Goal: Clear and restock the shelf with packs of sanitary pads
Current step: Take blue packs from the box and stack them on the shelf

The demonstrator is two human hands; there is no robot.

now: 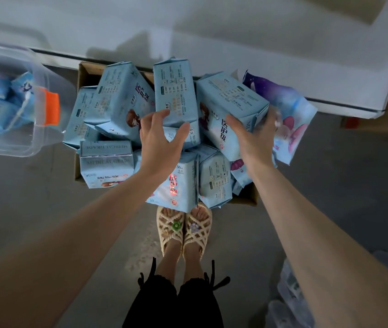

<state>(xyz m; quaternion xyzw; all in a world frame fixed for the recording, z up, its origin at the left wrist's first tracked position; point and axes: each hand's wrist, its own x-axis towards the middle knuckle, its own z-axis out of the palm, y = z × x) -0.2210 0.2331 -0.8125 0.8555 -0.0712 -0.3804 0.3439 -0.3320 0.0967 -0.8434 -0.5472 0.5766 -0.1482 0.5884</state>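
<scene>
Several light blue packs of sanitary pads are heaped in a brown cardboard box (86, 72) on the floor. My left hand (158, 140) hovers over the heap with fingers spread, fingertips at the lower edge of an upright blue pack (174, 91). My right hand (255, 136) reaches around the near end of a tilted blue pack (228, 107), thumb on one side and blurred fingers on the other. A purple and pink pack (290, 114) leans against the heap's right side.
A white shelf board (235, 31) runs across the top. A clear plastic bin (22, 102) with an orange latch (52, 107) holds more blue packs at the left. My sandalled feet (183, 229) stand just before the box. Plastic-wrapped goods (292, 294) lie at bottom right.
</scene>
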